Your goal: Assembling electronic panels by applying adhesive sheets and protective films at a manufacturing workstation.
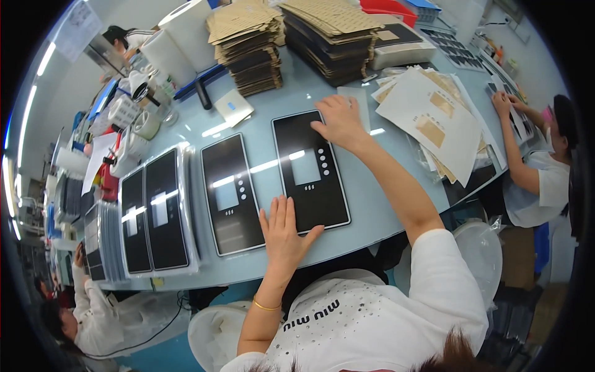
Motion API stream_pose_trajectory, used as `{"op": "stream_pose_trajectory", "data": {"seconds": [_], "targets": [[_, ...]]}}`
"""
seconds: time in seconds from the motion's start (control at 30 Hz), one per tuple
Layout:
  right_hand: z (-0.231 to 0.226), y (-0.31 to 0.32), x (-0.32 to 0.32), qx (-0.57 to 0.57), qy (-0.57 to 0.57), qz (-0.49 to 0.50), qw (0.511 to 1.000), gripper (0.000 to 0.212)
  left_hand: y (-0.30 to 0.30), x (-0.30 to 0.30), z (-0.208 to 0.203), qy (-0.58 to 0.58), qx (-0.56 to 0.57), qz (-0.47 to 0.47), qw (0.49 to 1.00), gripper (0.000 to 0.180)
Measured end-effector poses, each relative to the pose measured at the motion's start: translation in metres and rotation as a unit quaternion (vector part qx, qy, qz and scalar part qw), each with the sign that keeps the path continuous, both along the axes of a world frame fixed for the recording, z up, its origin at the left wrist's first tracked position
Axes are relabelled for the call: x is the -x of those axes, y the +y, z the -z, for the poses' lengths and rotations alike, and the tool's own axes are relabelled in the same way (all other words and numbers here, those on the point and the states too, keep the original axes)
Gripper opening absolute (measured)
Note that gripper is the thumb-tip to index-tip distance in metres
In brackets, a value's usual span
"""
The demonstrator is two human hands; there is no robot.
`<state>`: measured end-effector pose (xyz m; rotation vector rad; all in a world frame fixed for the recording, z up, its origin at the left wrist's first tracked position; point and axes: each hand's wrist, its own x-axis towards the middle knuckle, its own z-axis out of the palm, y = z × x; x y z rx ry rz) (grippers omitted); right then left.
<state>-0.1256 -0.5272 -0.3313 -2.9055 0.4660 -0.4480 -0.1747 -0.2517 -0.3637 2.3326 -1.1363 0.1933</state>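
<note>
Flat on the table in front of me lies a black panel point(322, 201) with a pale border, a light window and a column of round spots. My left hand point(284, 234) rests on its lower left edge with fingers stretched out. At the upper right corner is my right hand point(339, 123), fingers bent and apart, touching the panel's edge. Just beyond those fingers lies a small translucent sheet point(363, 110); whether they touch it, I cannot tell. To the left sits a second, similar black panel point(238, 226), close to my left fingertips.
Farther left are stacks of wrapped black panels point(167, 245). Tall piles of brown-backed sheets point(245, 37) and white rolls point(186, 37) stand at the back. Loose white sheets point(427, 118) lie right. Co-workers sit right point(536, 167) and lower left point(93, 322).
</note>
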Motion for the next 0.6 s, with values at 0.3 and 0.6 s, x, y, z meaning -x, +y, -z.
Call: {"op": "stream_pose_trajectory", "data": {"seconds": [0.3,0.6], "targets": [[0.017,-0.068,0.131,0.096,-0.06,0.233,0.966,0.048,0.002,0.003,-0.003,-0.029,-0.028,-0.01,0.999,0.071],[0.018,-0.073,0.138,0.18,-0.152,0.214,0.948,0.032,0.002,0.002,-0.004,0.002,-0.025,-0.009,1.0,0.065]]}}
